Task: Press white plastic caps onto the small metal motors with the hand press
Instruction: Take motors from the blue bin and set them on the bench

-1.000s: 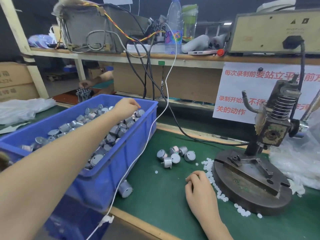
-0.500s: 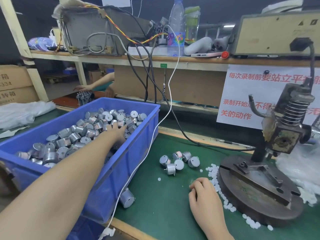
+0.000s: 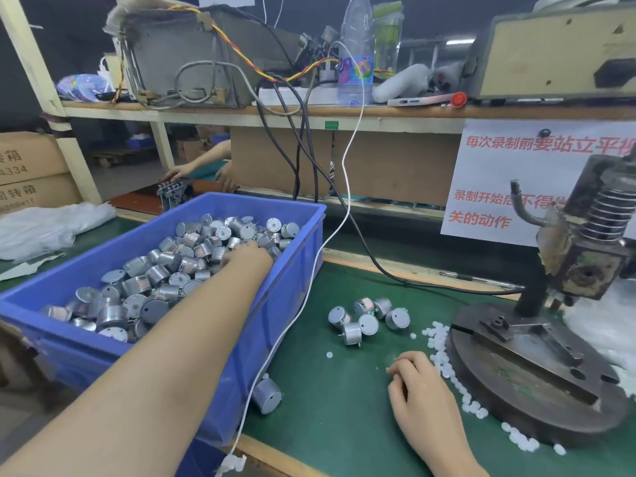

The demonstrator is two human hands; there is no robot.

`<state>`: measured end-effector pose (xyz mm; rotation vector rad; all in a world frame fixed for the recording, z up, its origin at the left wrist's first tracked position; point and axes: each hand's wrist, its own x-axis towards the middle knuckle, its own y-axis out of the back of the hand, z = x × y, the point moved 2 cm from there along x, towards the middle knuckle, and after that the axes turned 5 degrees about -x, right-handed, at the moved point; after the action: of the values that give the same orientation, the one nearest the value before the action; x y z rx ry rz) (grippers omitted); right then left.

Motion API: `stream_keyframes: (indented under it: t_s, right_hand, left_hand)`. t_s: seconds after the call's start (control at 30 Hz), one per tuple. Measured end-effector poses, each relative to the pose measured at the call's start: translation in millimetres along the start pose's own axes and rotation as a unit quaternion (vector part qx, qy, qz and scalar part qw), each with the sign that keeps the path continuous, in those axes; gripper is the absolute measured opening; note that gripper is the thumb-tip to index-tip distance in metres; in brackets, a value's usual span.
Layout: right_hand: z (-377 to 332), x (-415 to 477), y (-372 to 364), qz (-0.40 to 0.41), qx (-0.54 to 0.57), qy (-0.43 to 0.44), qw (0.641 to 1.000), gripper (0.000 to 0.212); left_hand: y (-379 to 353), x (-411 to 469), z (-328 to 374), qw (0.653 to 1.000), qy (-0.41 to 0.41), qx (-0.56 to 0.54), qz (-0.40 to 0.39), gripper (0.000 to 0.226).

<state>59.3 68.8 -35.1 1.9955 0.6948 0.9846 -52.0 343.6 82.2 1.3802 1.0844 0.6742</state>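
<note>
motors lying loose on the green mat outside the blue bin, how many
7. Six motors sit clustered on the green mat between the blue bin and the hand press; one lone motor lies beside the bin's near corner. More could be hidden behind the bin.

Motors [image 3: 161, 280], small silver cylinders with flat round faces, fill a blue bin [image 3: 289, 304] in a loose heap, lying at all angles. Five loose motors [image 3: 368, 320] cluster on the green mat [image 3: 327, 425] between bin and press, most on their sides. A single motor [image 3: 266, 395] lies tilted against the bin's near corner. Caps [image 3: 438, 335], tiny white discs, are strewn along the left rim of the press's round base. The press [image 3: 509, 366], dark and rusty, stands upright with a coiled spring at its head.
</note>
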Motion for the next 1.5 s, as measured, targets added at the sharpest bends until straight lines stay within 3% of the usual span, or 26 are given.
stream_keyframes:
  t_s: [0.13, 0.37, 0.6, 0.8, 0.93, 1.1, 1.33, 1.5]
  right_hand:
    - [0, 2, 2, 0.032, 0.013, 0.014, 0.999, 0.021]
    - [0, 3, 3, 0.043, 0.012, 0.026, 0.999, 0.030]
    - [4, 3, -1, 0.011, 0.023, -0.004, 1.000, 0.008]
    - [3, 2, 0, 0.000, 0.021, -0.002, 1.000, 0.008]
    - [1, 2, 1, 0.019, 0.027, 0.003, 0.999, 0.020]
    - [5, 3, -3, 0.008, 0.019, -0.005, 1.000, 0.008]
    - [6, 4, -6, -0.014, 0.012, -0.010, 1.000, 0.009]
    - [7, 4, -6, -0.013, 0.012, -0.016, 1.000, 0.008]
  left_hand:
    - [3, 1, 1, 1.000, 0.005, 0.008, 0.009, 0.041]
    - [17, -4, 3, 0.998, 0.022, 0.044, -0.048, 0.050]
    - [12, -16, 1, 0.996, 0.057, -0.023, -0.064, 0.048]
    - [7, -10, -2, 0.993, 0.065, -0.086, -0.037, 0.046]
    - [7, -14, -2, 0.996, 0.036, -0.050, -0.068, 0.057]
    - [4, -14, -10, 0.992, -0.041, -0.052, -0.106, 0.037]
    - [-1, -11, -14, 0.985, -0.065, -0.128, -0.099, 0.026]
    - [-2, -7, -14, 0.988, -0.056, -0.137, -0.051, 0.028]
